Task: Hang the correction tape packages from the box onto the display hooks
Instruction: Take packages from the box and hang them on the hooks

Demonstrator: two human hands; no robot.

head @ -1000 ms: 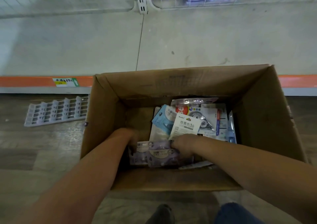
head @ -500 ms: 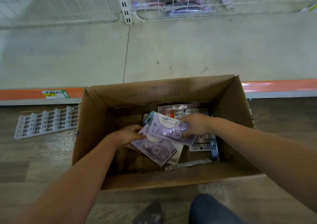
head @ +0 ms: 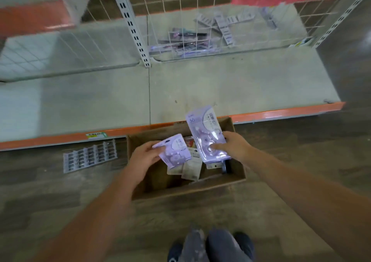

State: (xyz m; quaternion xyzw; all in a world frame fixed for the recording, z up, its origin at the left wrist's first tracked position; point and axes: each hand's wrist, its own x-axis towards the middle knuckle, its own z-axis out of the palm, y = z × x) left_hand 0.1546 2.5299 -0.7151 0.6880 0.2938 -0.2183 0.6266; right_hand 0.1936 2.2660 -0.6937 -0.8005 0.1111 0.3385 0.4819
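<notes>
A brown cardboard box [head: 236, 173] is seen on the wooden floor [head: 60, 197], just in front of a low shelf [head: 220, 85] with an orange edge. Both hands are held over the open box.

A purple correction tape package [head: 174, 151] is held by the left hand [head: 143, 158]. The fingers are curled round its left side, with the thumb on top. This package is held over the middle of the box and is tilted.

A second, longer purple correction tape package [head: 206, 137] is held by the right hand [head: 233, 146]. It is pinched near its lower part, with the thumb pressed on the front. Its top end is pointed up and away, past the back wall of the box and over the orange edge of the shelf. The two packages are close, side by side; whether they touch cannot be told.

More packages [head: 192, 166] are seen lying inside the box, under the two that are held. They are blurred, so their print cannot be read.

A white plastic rack [head: 90, 156] is seen lying flat on the floor, to the left of the box. A yellow and green price label [head: 96, 134] is stuck on the orange edge above it.

At the back of the shelf a white wire grid [head: 190, 20] is stood up. Some packed goods [head: 188, 40] are seen lying behind it. Dark shoes [head: 208, 247] are seen at the bottom.
</notes>
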